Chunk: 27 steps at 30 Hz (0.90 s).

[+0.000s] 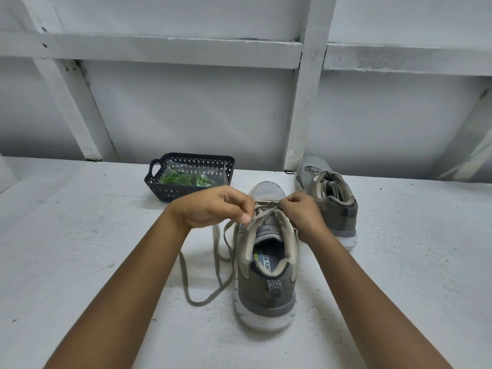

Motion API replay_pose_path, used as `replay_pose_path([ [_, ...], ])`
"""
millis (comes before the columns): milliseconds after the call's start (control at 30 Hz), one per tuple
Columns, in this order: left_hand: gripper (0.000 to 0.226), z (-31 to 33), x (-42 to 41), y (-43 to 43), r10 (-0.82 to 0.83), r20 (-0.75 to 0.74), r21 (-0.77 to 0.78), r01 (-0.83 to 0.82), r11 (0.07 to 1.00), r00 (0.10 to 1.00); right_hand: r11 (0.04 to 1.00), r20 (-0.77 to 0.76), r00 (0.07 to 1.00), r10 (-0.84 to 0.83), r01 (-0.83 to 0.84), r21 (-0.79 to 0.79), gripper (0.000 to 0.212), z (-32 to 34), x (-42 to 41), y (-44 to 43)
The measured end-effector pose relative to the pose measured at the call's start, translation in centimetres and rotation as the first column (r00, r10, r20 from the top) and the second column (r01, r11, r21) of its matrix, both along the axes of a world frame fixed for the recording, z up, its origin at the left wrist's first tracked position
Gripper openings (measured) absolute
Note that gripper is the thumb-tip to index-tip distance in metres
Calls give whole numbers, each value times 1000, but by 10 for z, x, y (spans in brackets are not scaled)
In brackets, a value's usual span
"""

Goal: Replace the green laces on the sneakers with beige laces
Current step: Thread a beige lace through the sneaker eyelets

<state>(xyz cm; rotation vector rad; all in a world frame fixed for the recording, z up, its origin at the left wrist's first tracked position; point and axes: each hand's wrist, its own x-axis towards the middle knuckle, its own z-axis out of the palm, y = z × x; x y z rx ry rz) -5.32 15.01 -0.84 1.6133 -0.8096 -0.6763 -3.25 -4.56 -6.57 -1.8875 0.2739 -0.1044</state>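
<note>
A grey-olive sneaker (266, 283) stands heel toward me on the white surface. A beige lace (218, 265) runs through its lower eyelets and trails in loops to the left of the shoe. My left hand (215, 206) pinches the lace at the left eyelet row. My right hand (303, 211) pinches the lace or the eyelet flap at the right row; which one I cannot tell. The second sneaker (330, 198) lies at the back right with beige laces in it. Green laces (183, 179) lie in a clear bag inside the dark basket (159, 191).
The dark plastic basket sits behind my left hand, near the back edge of the surface. A white wall with wooden beams (306, 102) rises right behind the basket and the second sneaker. Bare white surface spreads to the left and right of my arms.
</note>
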Motion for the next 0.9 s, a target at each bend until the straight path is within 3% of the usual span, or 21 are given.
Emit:
replay_pose_path([
  [300, 4, 11, -20, 2, -244, -17, -31, 243, 970, 970, 994, -76, 995, 68, -61, 92, 24, 4, 0, -4],
  [400, 15, 13, -25, 2, -253, 29, 8, 253, 967, 967, 994, -105, 993, 51, -40, 99, 33, 6, 0, -4],
  [600, 8, 14, -32, 2, -247, 40, 154, 238, 959, 968, 983, -130, 991, 24, 1, 184, 28, 7, -1, -2],
  [667, 20, 19, -31, 3, -130, 126, 292, 88, 952, 984, 976, -118, 993, 17, 9, 220, 27, 7, -1, -1],
  [700, 28, 19, -28, 2, -2, 197, 376, -74, 923, 980, 975, -113, 994, 15, 11, 223, 27, 6, -1, -1],
  [800, 30, 6, -11, -10, 329, 513, 472, -580, 663, 793, 978, -100, 995, 9, 12, 208, 27, 4, -1, -2],
  [900, 37, -15, 0, -25, 355, 602, 490, -683, 542, 715, 979, -90, 996, 8, 10, 205, 26, 3, -2, -3],
])
